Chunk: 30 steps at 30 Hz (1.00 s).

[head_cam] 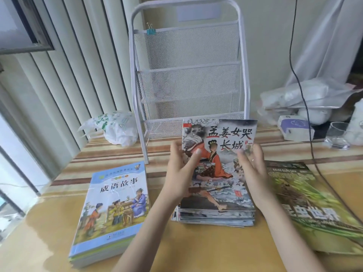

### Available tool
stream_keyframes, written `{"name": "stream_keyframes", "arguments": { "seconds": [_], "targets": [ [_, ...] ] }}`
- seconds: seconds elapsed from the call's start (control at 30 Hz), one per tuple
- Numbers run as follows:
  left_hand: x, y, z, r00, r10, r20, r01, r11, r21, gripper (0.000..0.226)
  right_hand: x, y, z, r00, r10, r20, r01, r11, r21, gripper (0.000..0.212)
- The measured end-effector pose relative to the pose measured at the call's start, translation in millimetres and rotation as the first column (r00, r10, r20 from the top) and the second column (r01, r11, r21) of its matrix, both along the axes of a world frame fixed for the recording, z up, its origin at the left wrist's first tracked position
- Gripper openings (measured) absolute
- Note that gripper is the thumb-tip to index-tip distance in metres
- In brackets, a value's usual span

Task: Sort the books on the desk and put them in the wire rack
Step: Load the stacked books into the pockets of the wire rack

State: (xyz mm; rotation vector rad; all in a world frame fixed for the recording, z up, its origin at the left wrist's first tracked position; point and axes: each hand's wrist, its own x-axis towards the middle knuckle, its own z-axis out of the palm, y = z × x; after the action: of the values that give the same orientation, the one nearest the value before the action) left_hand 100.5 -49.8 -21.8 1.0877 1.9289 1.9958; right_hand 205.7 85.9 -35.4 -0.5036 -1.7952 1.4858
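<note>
Desk (196, 250), left to right: a blue storybook stack (114, 209) lies flat near the left edge, a crumpled plastic bag (115, 127) behind it. At centre the left hand (181, 173) and right hand (255, 173) grip the two side edges of a stack of thin picture books (218, 173), thumbs curled over the top cover — its near end resting on the desk, its far end tilted up. The white wire rack (188, 75) stands just behind. A green insect book (310, 205) lies flat at right.
</note>
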Motion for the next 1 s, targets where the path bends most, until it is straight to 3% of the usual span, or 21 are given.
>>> {"name": "stream_keyframes", "arguments": {
  "seconds": [0.07,0.2,0.27,0.33,0.43,0.5,0.57,0.63,0.73,0.87,1.0],
  "targets": [
    [0,2,-15,0.997,0.063,-0.043,-0.067,0.995,-0.076,0.016,-1,-2,-6,0.998,-0.027,0.06,0.025,0.999,0.031,0.026],
    [1,6,-13,0.957,0.187,-0.22,-0.218,0.968,-0.125,0.026,-3,2,-2,0.974,-0.178,0.142,0.155,0.975,0.158,0.051],
    [0,6,-12,0.965,0.177,-0.195,-0.22,0.949,-0.225,0.017,-1,4,0,0.94,-0.233,0.248,0.178,0.958,0.223,0.055],
    [-1,6,-21,0.983,0.14,-0.123,-0.177,0.903,-0.392,0.011,0,1,-4,0.847,-0.299,0.44,0.156,0.931,0.331,0.054],
    [-6,8,-40,0.985,0.101,-0.14,-0.167,0.762,-0.625,0.049,-1,-5,-24,0.714,-0.387,0.583,0.079,0.873,0.482,0.053],
    [-5,8,-39,0.989,0.087,-0.123,-0.146,0.743,-0.653,0.059,-2,-4,-34,0.647,-0.416,0.639,0.047,0.858,0.512,0.054],
    [-7,7,-36,0.996,0.086,-0.025,-0.084,0.786,-0.612,0.058,-3,-4,-32,0.675,-0.335,0.657,0.041,0.907,0.42,0.055],
    [-9,4,-35,0.987,0.104,0.119,-0.024,0.841,-0.54,0.041,-1,-4,-27,0.727,-0.187,0.661,0.023,0.968,0.249,0.057],
    [-9,-1,-32,0.906,0.175,0.386,0.028,0.883,-0.468,0.022,4,-1,-28,0.806,-0.031,0.591,0.026,1.0,0.016,0.059],
    [-8,1,-33,0.866,0.189,0.463,0.041,0.896,-0.442,0.02,9,1,-29,0.851,0.043,0.524,0.05,0.985,-0.162,0.059],
    [-14,0,-33,0.84,0.214,0.499,0.015,0.909,-0.416,0.035,8,6,-32,0.861,0.043,0.507,0.051,0.984,-0.169,0.062]
  ]
}}
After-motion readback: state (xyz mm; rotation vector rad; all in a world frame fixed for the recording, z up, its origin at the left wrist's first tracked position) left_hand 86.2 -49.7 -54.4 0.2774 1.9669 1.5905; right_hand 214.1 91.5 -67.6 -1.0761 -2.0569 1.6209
